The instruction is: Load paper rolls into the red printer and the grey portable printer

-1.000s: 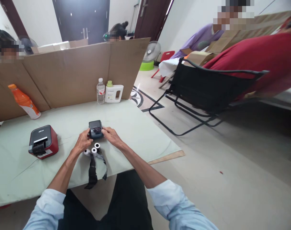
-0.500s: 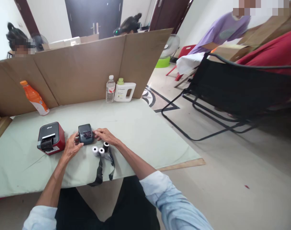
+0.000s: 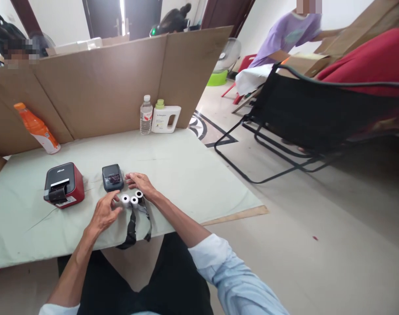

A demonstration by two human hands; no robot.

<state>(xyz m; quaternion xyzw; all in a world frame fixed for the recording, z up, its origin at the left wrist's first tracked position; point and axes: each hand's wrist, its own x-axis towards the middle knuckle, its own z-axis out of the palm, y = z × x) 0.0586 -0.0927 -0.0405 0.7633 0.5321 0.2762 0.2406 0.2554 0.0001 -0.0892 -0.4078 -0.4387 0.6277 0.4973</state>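
Observation:
A small dark portable printer (image 3: 112, 177) rests on the table, free of both hands. My left hand (image 3: 104, 211) hovers just in front of it, fingers apart, near the paper rolls. Right of the printer, my right hand (image 3: 141, 183) has its fingers spread, holding nothing. Two white rolls, one a white paper roll (image 3: 125, 200), stand upright between my hands. Beside them is a black roll (image 3: 139, 196) with a pale core. Black ribbon strips (image 3: 131, 227) trail from the rolls over the table's front edge. Farther left sits a larger red and black label printer (image 3: 65, 184).
A cardboard partition (image 3: 107, 87) closes off the table's (image 3: 192, 175) back. Before it stand an orange bottle (image 3: 38, 129), a clear water bottle (image 3: 146, 115) and a white jug (image 3: 166, 119). A black folding chair (image 3: 294, 118) is at right. Other people are beyond.
Both hands have let go of the small printer. My left hand has moved toward me and right, to the rolls. The whole view has shifted slightly.

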